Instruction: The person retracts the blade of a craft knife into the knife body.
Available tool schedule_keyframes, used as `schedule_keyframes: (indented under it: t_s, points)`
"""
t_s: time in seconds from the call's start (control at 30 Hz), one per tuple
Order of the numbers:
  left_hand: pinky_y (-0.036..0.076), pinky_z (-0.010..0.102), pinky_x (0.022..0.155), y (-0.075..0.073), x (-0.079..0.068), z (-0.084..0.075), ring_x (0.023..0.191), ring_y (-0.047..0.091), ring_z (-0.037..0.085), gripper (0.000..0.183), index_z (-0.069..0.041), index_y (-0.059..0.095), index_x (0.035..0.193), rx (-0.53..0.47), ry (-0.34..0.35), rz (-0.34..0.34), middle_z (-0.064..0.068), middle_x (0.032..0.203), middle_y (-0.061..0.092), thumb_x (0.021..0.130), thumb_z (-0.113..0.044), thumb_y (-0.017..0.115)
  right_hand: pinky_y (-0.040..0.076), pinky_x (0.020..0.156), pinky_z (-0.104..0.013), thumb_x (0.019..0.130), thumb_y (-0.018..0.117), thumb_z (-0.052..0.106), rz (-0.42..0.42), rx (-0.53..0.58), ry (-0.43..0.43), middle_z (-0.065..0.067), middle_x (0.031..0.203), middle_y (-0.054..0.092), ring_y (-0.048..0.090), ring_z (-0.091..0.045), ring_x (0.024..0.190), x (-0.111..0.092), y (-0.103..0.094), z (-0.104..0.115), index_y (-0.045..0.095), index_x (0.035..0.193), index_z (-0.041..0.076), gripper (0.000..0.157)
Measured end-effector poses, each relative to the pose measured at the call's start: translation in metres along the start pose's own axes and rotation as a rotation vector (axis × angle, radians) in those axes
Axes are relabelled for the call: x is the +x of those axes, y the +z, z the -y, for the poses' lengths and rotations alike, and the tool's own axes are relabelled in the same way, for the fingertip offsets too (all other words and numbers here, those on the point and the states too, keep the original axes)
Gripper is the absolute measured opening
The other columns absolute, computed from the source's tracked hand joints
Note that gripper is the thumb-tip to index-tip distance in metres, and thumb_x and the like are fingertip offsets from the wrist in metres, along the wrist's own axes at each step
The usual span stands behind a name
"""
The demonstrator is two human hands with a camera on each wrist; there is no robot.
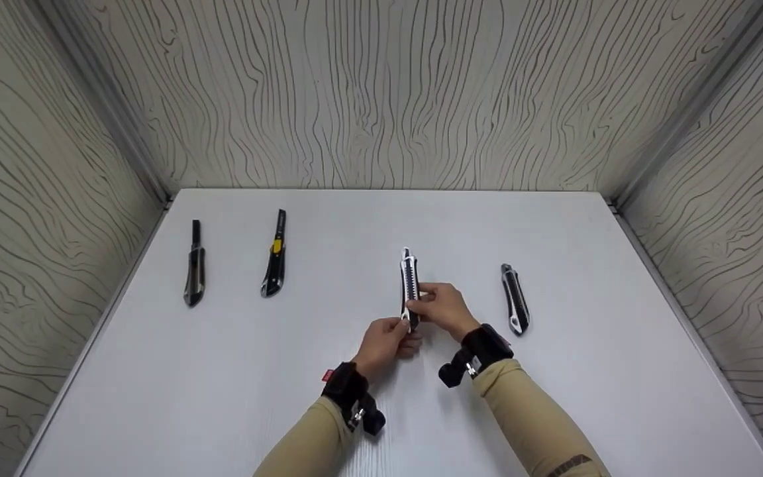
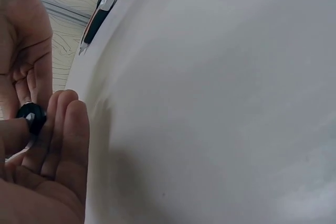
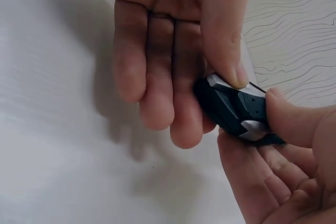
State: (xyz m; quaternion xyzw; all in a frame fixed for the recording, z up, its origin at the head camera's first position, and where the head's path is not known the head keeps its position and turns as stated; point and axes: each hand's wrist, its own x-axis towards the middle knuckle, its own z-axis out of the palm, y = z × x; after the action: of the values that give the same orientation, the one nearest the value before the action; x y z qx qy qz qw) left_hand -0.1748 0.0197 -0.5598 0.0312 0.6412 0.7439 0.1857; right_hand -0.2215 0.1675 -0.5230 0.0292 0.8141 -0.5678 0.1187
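Observation:
Both hands hold one black-and-silver utility knife (image 1: 409, 275), its front end pointing away toward the back wall. My left hand (image 1: 381, 344) pinches the rear end between thumb and fingers. Further up the handle, my right hand (image 1: 446, 307) grips it from the right side, thumb on top. In the right wrist view, the left hand's (image 3: 152, 51) thumb presses the knife's end (image 3: 231, 108) while its other fingers extend past it. The right hand (image 3: 299, 177) holds the body there. The left wrist view shows only the knife's dark rear end (image 2: 32, 116).
Another utility knife (image 1: 515, 299) lies to the right of the hands. On the left lie a black knife with a yellow slider (image 1: 275, 255) and a brown-and-black knife (image 1: 195, 268). Wood-patterned walls (image 1: 381, 99) enclose the white table (image 1: 189, 397) at the back and sides.

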Motion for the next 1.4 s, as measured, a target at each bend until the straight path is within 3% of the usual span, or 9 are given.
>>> schedule_keyframes:
  t_s: [0.13, 0.4, 0.6, 1.1, 1.4]
  points:
    - [0.058, 0.029, 0.066, 0.007, 0.002, -0.001, 0.073, 0.065, 0.015, 0.034, 0.019, 0.059, 0.109, 0.034, -0.016, 0.01, 0.028, 0.095, 0.07, 0.102, -0.011, 0.045, 0.06, 0.074, -0.032, 0.086, 0.07, 0.004, -0.012, -0.01, -0.003, -0.018, 0.096, 0.072, 0.069, -0.016, 0.078, -0.002, -0.007, -0.005, 0.062, 0.124, -0.005, 0.04]
    - [0.056, 0.028, 0.061, 0.021, 0.01, 0.001, 0.066, 0.061, 0.014, 0.031, 0.014, 0.063, 0.102, 0.097, -0.052, 0.02, 0.019, 0.087, 0.07, 0.101, -0.014, 0.049, 0.06, 0.073, -0.032, 0.086, 0.068, 0.002, -0.04, -0.002, 0.026, -0.021, 0.098, 0.072, 0.07, -0.017, 0.076, -0.007, -0.022, -0.013, 0.062, 0.12, -0.009, 0.037]
    - [0.057, 0.031, 0.061, 0.033, 0.013, -0.003, 0.064, 0.061, 0.014, 0.025, 0.01, 0.064, 0.105, 0.16, -0.064, 0.026, 0.019, 0.086, 0.07, 0.098, -0.011, 0.053, 0.059, 0.074, -0.03, 0.087, 0.067, 0.002, -0.057, -0.003, 0.05, -0.024, 0.103, 0.071, 0.07, -0.017, 0.078, -0.011, -0.037, -0.017, 0.061, 0.12, -0.01, 0.036]
    - [0.057, 0.031, 0.06, 0.066, 0.02, -0.006, 0.062, 0.062, 0.014, 0.022, 0.006, 0.062, 0.109, 0.218, -0.09, 0.086, 0.016, 0.083, 0.07, 0.095, -0.01, 0.055, 0.059, 0.073, -0.029, 0.089, 0.064, 0.0, -0.07, 0.009, 0.079, -0.027, 0.107, 0.068, 0.067, -0.014, 0.077, -0.018, -0.07, -0.032, 0.054, 0.125, -0.016, 0.04]
    - [0.058, 0.031, 0.063, 0.079, 0.024, -0.005, 0.065, 0.064, 0.014, 0.025, 0.005, 0.062, 0.114, 0.227, -0.111, 0.121, 0.014, 0.086, 0.072, 0.094, -0.008, 0.054, 0.059, 0.072, -0.029, 0.089, 0.065, 0.002, -0.11, -0.054, 0.1, -0.026, 0.105, 0.069, 0.066, -0.013, 0.074, -0.021, -0.087, -0.04, 0.054, 0.124, -0.015, 0.041]
